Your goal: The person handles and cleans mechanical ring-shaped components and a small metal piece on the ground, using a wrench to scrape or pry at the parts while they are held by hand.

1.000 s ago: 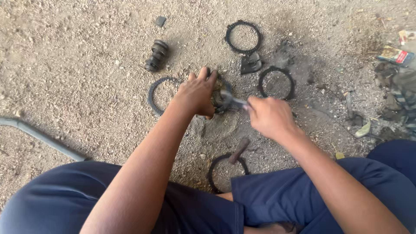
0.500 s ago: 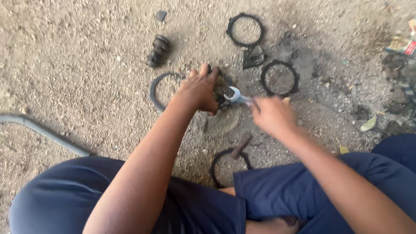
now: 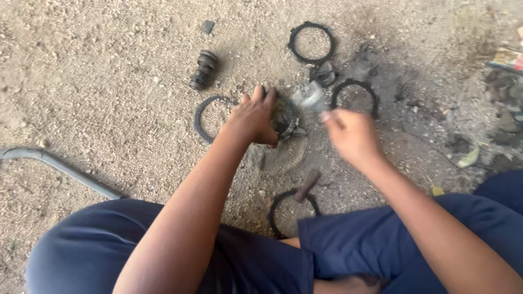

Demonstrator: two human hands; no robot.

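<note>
My left hand (image 3: 253, 117) is clamped over a dark, greasy round metal part (image 3: 284, 118) that rests on the sandy ground. My right hand (image 3: 351, 133) holds a silver wrench (image 3: 309, 97), whose blurred head is just above and to the right of that part. A black ring (image 3: 206, 117) lies partly under my left wrist. Another black ring (image 3: 355, 98) lies just beyond my right hand.
A third black ring (image 3: 311, 42) lies at the top, a small dark piece (image 3: 326, 74) below it. A ribbed black cylinder (image 3: 203, 69) sits at upper left. A ring with a brown-handled tool (image 3: 306, 187) lies near my knees. A grey hose (image 3: 60, 169) curves at left. Debris (image 3: 504, 87) litters the right edge.
My right hand has swung the wrench upward and to the left, now blurred with motion. My left hand stays pressed on the round part.
</note>
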